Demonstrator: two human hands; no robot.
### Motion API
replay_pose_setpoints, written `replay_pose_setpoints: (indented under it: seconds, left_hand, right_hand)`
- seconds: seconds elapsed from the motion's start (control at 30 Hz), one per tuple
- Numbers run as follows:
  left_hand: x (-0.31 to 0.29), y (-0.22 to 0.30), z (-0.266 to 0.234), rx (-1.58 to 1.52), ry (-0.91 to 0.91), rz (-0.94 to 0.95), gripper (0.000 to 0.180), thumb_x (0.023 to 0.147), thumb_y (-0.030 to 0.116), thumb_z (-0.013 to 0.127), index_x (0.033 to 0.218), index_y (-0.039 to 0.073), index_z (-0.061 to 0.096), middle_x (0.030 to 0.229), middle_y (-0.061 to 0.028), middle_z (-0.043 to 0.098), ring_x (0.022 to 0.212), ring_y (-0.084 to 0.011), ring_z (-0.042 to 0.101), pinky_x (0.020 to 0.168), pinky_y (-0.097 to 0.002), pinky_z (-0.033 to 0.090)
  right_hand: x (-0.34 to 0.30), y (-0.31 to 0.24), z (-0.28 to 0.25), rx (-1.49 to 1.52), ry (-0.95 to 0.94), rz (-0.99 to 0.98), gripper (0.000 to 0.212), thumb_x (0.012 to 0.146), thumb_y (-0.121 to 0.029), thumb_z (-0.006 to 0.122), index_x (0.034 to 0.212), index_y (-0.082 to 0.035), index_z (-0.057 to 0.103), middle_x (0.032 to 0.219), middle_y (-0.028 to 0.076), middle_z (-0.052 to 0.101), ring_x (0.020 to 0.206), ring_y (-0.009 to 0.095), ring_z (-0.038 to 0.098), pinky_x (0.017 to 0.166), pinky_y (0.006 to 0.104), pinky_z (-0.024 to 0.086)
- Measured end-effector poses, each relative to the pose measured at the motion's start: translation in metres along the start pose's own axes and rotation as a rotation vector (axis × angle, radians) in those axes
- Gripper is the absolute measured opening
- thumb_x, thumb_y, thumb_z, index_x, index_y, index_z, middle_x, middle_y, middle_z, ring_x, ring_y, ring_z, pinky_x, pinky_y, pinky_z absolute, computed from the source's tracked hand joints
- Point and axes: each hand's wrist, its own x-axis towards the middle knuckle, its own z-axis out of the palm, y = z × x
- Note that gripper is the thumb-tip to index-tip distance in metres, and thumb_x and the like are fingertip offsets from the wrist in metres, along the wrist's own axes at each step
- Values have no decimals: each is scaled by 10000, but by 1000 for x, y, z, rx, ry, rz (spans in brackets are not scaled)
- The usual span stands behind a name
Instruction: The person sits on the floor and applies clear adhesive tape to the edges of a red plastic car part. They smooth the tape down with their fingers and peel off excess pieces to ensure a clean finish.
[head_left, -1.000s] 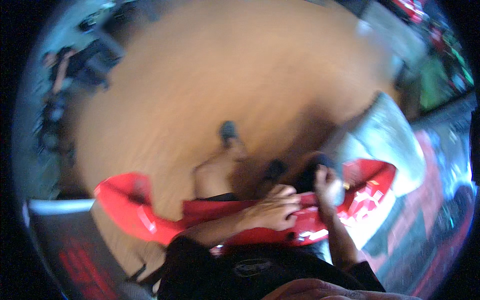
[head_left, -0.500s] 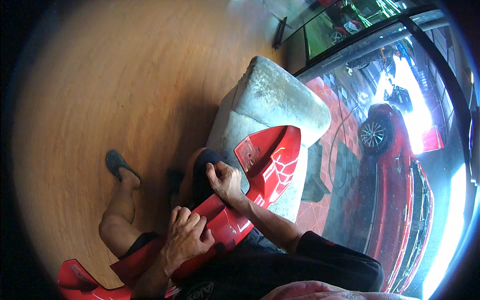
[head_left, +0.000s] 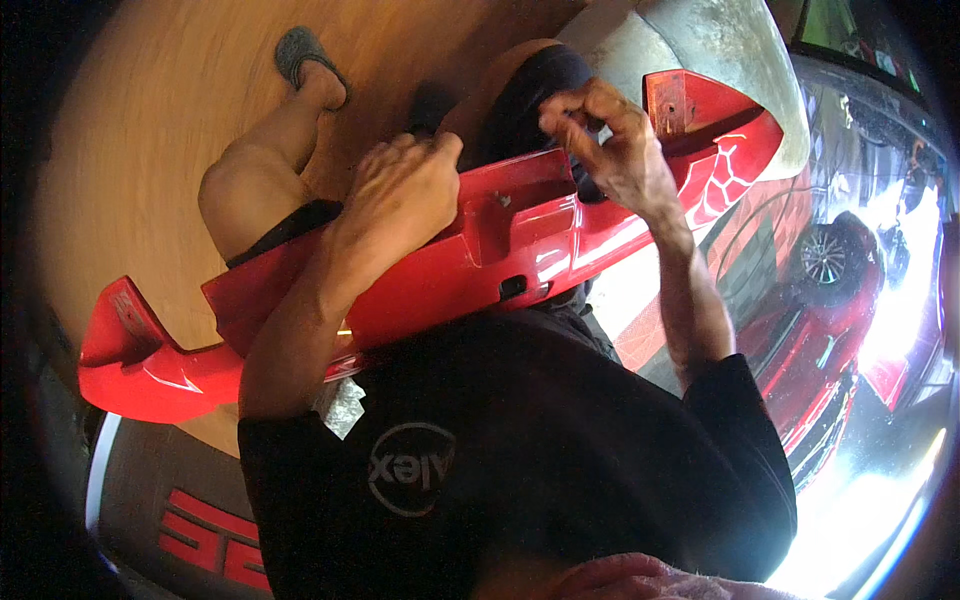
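A long glossy red car spoiler (head_left: 430, 290) with upturned ends lies across my lap. Its surface has a small dark slot and some bright reflections. My left hand (head_left: 400, 195) is curled closed over the spoiler's far edge, left of the middle, knuckles up. Its fingertips are hidden, so what it holds does not show. Raised just past the same edge, to the right, my right hand (head_left: 620, 150) is bent with thumb and forefinger close together. Anything between those fingers is too small or blurred to make out.
A worn grey-white padded block (head_left: 720, 50) stands at far right beneath the spoiler's end. Behind glass on the right is a red car (head_left: 800, 340). My bare leg (head_left: 255, 185) and grey clog (head_left: 302, 50) rest on the wooden floor (head_left: 170, 110). A dark mat with red lettering (head_left: 210, 535) lies lower left.
My view has tilted down, so more of the spoiler and my shirt shows. The right hand has turned from a fist over the spoiler into a raised pinch; the left stays curled near the edge.
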Motion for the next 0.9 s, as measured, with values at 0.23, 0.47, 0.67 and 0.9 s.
replay_pose_setpoints:
  seconds: [0.23, 0.47, 0.67, 0.9]
  left_hand:
    - [4, 6, 12, 86, -40, 73, 356, 936, 116, 524, 1244, -12, 646, 976, -316, 720, 955, -493, 712, 872, -588, 557]
    - [8, 8, 12, 49, -56, 99, 337, 943, 120, 502, 1199, -16, 675, 969, -307, 726, 961, -466, 721, 871, -577, 560]
    - [9, 7, 22, 36, 13, 146, 279, 925, 134, 526, 1106, -4, 687, 924, -288, 728, 931, -441, 718, 845, -554, 557]
    - [16, 7, 21, 58, -26, 143, 250, 925, 167, 548, 1033, 6, 706, 932, -264, 750, 919, -420, 745, 824, -536, 588]
  right_hand:
    - [20, -28, -11, -343, -607, -592, 162, 866, -216, 764, 1010, -142, 771, 912, 54, 652, 941, 294, 629, 836, 436, 545]
    - [32, -12, 6, -311, -743, -760, 157, 857, -159, 762, 1000, -106, 725, 888, 32, 645, 863, 252, 614, 793, 400, 537]
    - [28, -11, 11, -247, -803, -690, 139, 873, -92, 729, 995, -49, 679, 918, 70, 643, 869, 279, 621, 807, 424, 534]
    - [31, -13, 16, -136, -908, -380, 102, 889, -14, 705, 977, -36, 658, 887, 107, 645, 885, 313, 639, 796, 432, 525]
